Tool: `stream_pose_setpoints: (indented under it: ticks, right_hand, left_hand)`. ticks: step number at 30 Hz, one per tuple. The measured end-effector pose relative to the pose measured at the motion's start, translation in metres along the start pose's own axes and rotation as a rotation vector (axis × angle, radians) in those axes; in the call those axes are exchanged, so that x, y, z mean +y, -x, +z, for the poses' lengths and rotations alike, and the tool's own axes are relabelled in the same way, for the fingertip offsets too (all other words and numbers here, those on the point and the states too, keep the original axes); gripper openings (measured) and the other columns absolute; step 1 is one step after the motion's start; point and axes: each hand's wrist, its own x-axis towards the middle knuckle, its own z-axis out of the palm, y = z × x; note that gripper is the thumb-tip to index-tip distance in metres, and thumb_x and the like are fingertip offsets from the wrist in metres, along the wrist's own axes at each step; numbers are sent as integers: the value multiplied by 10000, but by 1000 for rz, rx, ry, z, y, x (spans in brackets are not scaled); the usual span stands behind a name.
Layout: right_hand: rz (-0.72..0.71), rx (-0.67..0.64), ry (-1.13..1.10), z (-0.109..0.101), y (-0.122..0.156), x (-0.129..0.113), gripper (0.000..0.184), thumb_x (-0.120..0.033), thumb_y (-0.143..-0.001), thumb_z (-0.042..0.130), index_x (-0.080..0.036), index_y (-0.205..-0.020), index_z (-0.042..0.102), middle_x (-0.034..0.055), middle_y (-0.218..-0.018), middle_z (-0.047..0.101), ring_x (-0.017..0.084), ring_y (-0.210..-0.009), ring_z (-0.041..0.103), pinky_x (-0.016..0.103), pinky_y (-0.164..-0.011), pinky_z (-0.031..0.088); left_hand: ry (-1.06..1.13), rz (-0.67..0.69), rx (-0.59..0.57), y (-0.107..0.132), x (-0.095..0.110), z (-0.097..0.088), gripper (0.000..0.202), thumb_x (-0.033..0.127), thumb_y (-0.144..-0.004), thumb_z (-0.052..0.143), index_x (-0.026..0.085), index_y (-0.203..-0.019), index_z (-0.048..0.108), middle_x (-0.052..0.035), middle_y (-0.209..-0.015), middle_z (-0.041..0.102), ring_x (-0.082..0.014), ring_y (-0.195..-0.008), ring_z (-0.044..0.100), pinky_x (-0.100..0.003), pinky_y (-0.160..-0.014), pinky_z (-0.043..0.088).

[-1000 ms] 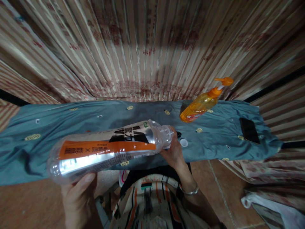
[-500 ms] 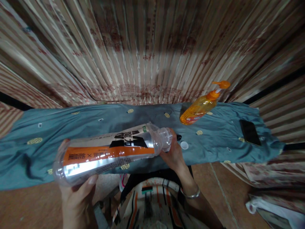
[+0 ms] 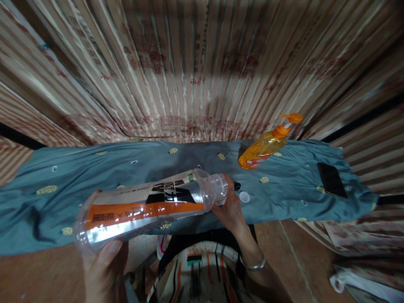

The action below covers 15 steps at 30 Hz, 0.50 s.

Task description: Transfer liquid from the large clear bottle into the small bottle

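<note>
Lots of striped curtain (image 3: 202, 75) at the back, then 1 long worktop (image 3: 293, 176) w/ blue-green cloth. Next, 1 big clear plastic bottle (image 3: 164, 206), orange/silver label, held in both hands over the near part of the worktop. Key relation: long axis approx. L–R, base at the left hand (image 3: 105, 263), neck at the right hand (image 3: 230, 208), neck end a bit farther from the body. So it's btwn the 2 hands, both touching, neither nearer. L fingers clamped round the base end, thumb on near side; R fingers wrapped round the neck, tips mostly hidden. Can't tell if it's capped.

Rest, big to small: 1 orange pump bottle (image 3: 261, 147), standing toward far edge, R of centre, well apart from both hands (bottles total = 2). 1 phone (image 3: 332, 180), flat, far R. 1 bracelet (image 3: 256, 267), R wrist. 1 white disc (image 3: 244, 196), just R of the right hand. 1 small black thing (image 3: 237, 186) next to it, partly hidden, ID unclear.
</note>
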Motion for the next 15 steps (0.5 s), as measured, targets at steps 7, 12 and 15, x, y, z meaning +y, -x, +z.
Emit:
stream_pose_setpoints:
  ticks: [7,12,15]
  right_hand:
    - [10,5,-16,0,0,-1,882,-408,-824,819,-191,-1580,419,192,-1449,715,387,-1285,749,555,-1040,654]
    - [26,10,-10,1,1,1,899,-421,-819,824,-207,-1586,406,182,-1439,720,388,-1281,750,569,-1046,649]
    - [5,23,-10,2,1,3,885,-419,-827,822,-206,-1581,409,179,-1429,724,381,-1269,755,553,-1031,654]
  left_hand:
    - [-22,-6,47,3,6,3,1008,485,-431,992,316,-1398,764,-69,-1348,739,-411,-1347,611,-547,-1212,482]
    - [-44,-24,57,6,8,4,1036,500,-451,998,326,-1438,738,-69,-1443,711,-470,-1469,529,-645,-1298,355]
    - [-66,29,20,1,1,-5,1044,524,-458,997,339,-1449,727,-72,-1480,698,-495,-1478,533,-702,-1306,317]
